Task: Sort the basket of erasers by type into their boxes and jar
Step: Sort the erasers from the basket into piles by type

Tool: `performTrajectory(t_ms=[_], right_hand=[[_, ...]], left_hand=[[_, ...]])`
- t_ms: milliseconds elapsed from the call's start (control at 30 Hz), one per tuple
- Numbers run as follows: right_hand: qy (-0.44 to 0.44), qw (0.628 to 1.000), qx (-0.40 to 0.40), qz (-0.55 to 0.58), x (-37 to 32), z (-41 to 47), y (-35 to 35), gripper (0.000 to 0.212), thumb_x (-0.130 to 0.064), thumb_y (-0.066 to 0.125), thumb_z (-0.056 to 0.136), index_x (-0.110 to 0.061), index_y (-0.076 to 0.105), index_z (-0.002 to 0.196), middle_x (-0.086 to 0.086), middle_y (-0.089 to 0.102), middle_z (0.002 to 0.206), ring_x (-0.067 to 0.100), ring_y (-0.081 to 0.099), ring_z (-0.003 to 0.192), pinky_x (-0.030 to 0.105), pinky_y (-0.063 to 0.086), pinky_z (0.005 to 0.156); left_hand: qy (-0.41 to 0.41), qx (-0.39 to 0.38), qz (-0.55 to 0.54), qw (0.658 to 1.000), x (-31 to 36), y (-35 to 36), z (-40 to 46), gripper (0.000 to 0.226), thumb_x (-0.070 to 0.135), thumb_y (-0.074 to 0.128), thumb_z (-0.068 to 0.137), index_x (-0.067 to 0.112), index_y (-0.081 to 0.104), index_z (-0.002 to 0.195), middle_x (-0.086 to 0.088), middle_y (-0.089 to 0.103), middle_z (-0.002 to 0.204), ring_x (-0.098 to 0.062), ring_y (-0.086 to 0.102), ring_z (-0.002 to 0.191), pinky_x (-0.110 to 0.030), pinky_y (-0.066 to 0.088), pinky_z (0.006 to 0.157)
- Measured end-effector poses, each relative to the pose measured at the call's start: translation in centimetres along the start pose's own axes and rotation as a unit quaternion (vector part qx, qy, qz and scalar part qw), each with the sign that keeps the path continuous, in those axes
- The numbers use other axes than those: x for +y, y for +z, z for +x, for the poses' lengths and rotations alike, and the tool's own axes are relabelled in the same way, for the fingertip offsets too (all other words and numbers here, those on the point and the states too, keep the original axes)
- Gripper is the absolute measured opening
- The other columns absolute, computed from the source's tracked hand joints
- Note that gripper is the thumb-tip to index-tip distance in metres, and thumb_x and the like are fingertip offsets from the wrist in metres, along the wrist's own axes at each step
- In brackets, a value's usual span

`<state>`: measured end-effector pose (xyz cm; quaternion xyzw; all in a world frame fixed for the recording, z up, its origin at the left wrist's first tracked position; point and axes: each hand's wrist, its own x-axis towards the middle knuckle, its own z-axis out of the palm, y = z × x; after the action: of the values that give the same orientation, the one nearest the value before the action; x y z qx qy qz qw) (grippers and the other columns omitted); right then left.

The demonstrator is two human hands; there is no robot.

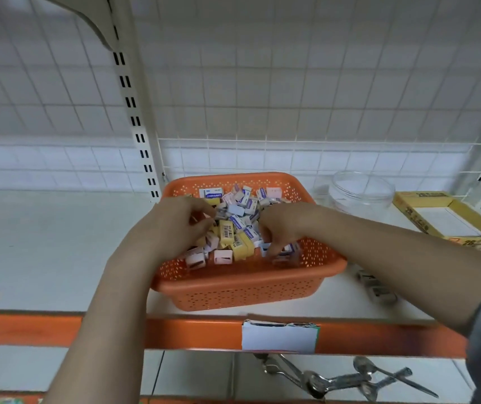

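A white shelf [43, 252] with an orange front edge fills the lower frame. At centre sits the orange perforated basket [242, 290], heaped with small erasers [234, 228]; several blue labels read "ERASER", other print is too blurred to read. Right of it stand a clear jar [361, 193] and a yellow box [449, 220] whose lettering is illegible. The left hand [175, 225] and right hand [286, 225] dig into the heap with curled fingers; what each pinches cannot be told. A white tag [278, 336] shows no readable writing.
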<state>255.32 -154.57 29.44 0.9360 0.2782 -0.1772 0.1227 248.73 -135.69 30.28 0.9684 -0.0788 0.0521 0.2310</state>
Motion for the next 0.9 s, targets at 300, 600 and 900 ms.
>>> performTrajectory(t_ms=[300,600,900], right_hand=[[0.008,0.995,0.098,0.006,0.6,-0.8,-0.3,0.030,-0.033,0.070,0.081,-0.014,0.053,0.065,-0.001,0.054,0.067,0.016,0.052,0.064,0.028,0.044,0.058],[0.073,0.836,0.411,0.357,1.3,-6.1,0.9,0.011,-0.031,0.073,0.078,-0.022,0.067,0.079,-0.012,0.066,0.077,0.003,0.062,0.074,0.021,0.050,0.069],[0.116,0.668,0.538,0.501,0.5,-8.9,4.4,0.010,-0.029,0.072,0.079,-0.022,0.069,0.086,-0.014,0.068,0.082,0.004,0.060,0.070,0.006,0.043,0.061]], left_hand=[[0.003,-0.020,0.044,0.999,0.3,0.2,1.4,0.024,0.026,0.056,0.092,0.025,0.065,0.114,0.003,0.064,0.113,-0.009,0.055,0.090,-0.025,0.045,0.080],[0.007,-0.107,0.217,0.970,2.4,1.0,4.0,0.054,0.047,0.070,0.077,0.025,0.058,0.124,0.003,0.062,0.119,-0.019,0.059,0.105,-0.031,0.047,0.080],[0.051,-0.111,0.360,0.925,3.0,2.1,5.2,0.052,0.053,0.069,0.075,0.020,0.059,0.115,0.000,0.064,0.105,-0.022,0.059,0.099,-0.032,0.046,0.067]])
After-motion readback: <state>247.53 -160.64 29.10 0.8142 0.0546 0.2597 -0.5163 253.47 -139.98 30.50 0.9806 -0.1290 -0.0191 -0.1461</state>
